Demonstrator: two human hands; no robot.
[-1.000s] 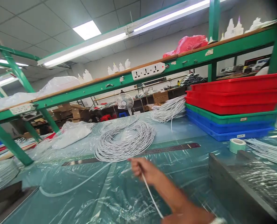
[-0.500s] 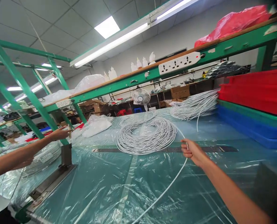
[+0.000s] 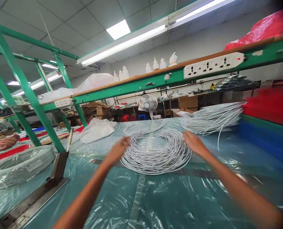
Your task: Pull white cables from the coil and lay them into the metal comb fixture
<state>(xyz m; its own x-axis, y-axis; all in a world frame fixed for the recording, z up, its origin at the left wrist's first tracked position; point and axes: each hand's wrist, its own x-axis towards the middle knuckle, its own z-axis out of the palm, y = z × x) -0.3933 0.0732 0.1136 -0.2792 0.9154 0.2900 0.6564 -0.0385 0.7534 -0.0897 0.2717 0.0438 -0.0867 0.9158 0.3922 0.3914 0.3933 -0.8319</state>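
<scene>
A thick coil of thin white cable (image 3: 153, 163) lies on the plastic-covered table in front of me. My left hand (image 3: 120, 147) is at the coil's left edge, its fingers smeared by motion. At the opposite edge is my right hand (image 3: 192, 140), also blurred, with its fingertips close against the upper right strands. Whether either hand grips a strand cannot be made out. A metal ruler (image 3: 196, 172) runs under the coil and shows on both sides.
Behind on the right lies another cable bundle (image 3: 210, 117), beside stacked red and blue bins (image 3: 267, 133). A clear plastic bag (image 3: 97, 130) sits back left. Further left are a metal bracket (image 3: 57, 170), a cable coil (image 3: 22, 168) and another person's hand (image 3: 5, 143).
My left hand has come into view at the coil's left side. My right hand has moved to the coil's edge, and the strand it held no longer hangs across the table. The view has shifted.
</scene>
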